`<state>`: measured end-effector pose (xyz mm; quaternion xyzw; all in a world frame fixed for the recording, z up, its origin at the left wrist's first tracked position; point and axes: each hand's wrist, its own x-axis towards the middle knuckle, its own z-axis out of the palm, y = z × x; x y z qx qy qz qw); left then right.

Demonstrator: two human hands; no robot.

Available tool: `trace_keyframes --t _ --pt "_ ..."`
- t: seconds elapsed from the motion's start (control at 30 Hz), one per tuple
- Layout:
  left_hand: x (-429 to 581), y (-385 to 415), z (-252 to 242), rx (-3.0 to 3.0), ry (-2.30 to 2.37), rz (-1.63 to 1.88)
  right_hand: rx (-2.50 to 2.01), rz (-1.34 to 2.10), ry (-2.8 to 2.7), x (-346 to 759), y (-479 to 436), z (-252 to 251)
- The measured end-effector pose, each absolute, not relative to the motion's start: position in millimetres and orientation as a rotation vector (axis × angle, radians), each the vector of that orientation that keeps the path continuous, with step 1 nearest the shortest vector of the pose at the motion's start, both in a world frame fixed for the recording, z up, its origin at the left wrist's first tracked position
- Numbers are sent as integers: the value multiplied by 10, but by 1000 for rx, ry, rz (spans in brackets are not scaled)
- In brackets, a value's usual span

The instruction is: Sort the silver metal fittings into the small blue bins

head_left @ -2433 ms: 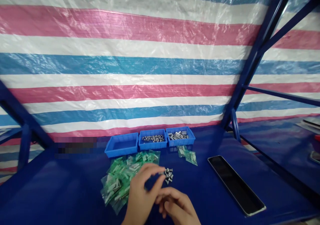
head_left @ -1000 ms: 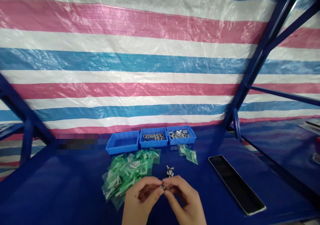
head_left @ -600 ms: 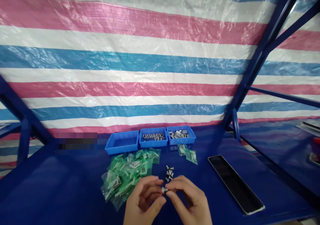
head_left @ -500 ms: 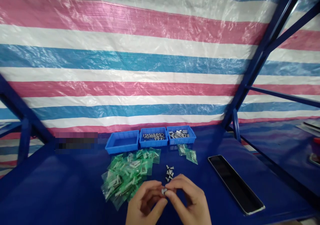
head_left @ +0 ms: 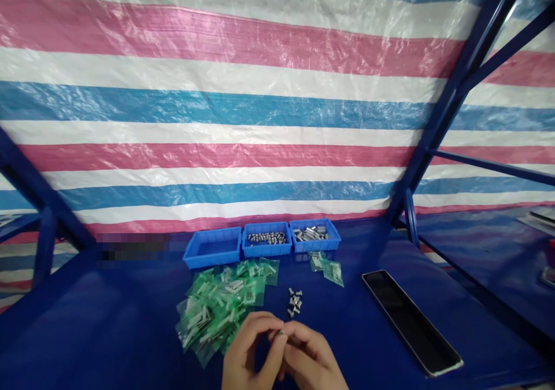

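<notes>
My left hand [head_left: 254,349] and my right hand [head_left: 310,355] meet at the front of the table. Between their fingertips is a small metal screw [head_left: 281,333], mostly covered by the fingers. The left thumb and index finger pinch it, and the right fingers close against it from the right side. Just beyond the hands lies a small pile of loose short screws [head_left: 295,303]. To the left is a heap of green-tinted clear plastic bags [head_left: 221,306] holding small metal parts.
Three blue bins stand in a row: a bare left bin [head_left: 212,246], a middle bin [head_left: 266,250] of short metal parts, and a right bin [head_left: 316,245] of longer ones. Small filled bags [head_left: 332,271] lie before them. A black phone-like slab [head_left: 410,320] lies right.
My hands have drawn closer together and the right hand has moved left. The left thumb has closed up onto the screw, which is now more hidden.
</notes>
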<state>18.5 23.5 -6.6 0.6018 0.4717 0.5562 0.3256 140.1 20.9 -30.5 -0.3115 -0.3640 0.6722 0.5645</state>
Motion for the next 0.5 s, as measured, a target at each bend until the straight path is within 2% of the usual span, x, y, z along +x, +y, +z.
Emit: trace_keyframes --t 0.13,0.33,0.5 --pt "142 499 59 1937 1226 1472 -566 1776 -707 1451 252 -385" --pt "143 1486 387 2214 1311 1499 -620 1631 -709 1429 258 -444" --pt "81 1721 200 2331 1368 1286 -867 1358 -1008 1419 207 -614"
